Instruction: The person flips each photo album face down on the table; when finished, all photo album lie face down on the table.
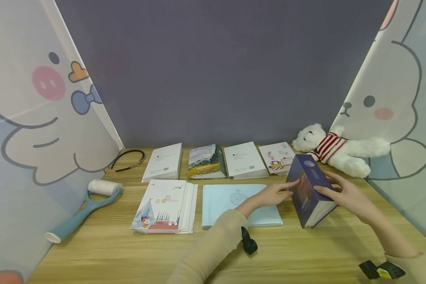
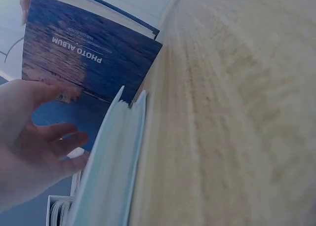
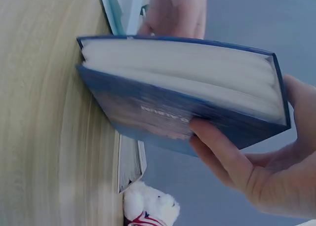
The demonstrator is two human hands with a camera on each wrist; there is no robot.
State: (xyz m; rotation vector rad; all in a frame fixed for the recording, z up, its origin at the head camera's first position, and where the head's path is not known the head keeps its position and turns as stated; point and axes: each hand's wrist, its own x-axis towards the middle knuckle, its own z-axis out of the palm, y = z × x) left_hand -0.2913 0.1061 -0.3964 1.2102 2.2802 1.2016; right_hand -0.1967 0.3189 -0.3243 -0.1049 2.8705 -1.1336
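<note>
I have the dark blue photo album [image 1: 310, 189] standing tilted on its lower edge at the right of the counter [image 1: 127, 252], just beside the pale blue book [image 1: 234, 203] that lies flat in front of me, and it leans away from upright with its page block facing my right side. My right hand [image 1: 344, 195] is grasping it, thumb on one cover and fingers [image 3: 217, 147] curled round the other (the right wrist view shows this best), while my left hand [image 1: 269, 195] is released, its straight fingers [image 2: 59, 134] only touching the front cover near the printed title. To do this well, I judge I should keep the grip spread across both covers so the thick pages do not fan open, let the left hand steady the face without pushing it over, and keep the lower edge planted on the wood so the album does not slide onto the pale blue book. Farther out, a stack of white picture books [image 1: 165, 207] lies to the left, a row of four books [image 1: 218, 159] runs along the back, a white plush bear [image 1: 335, 150] rests in the right corner, and a lint roller [image 1: 83, 209] and a black headband [image 1: 129, 157] sit far left.
</note>
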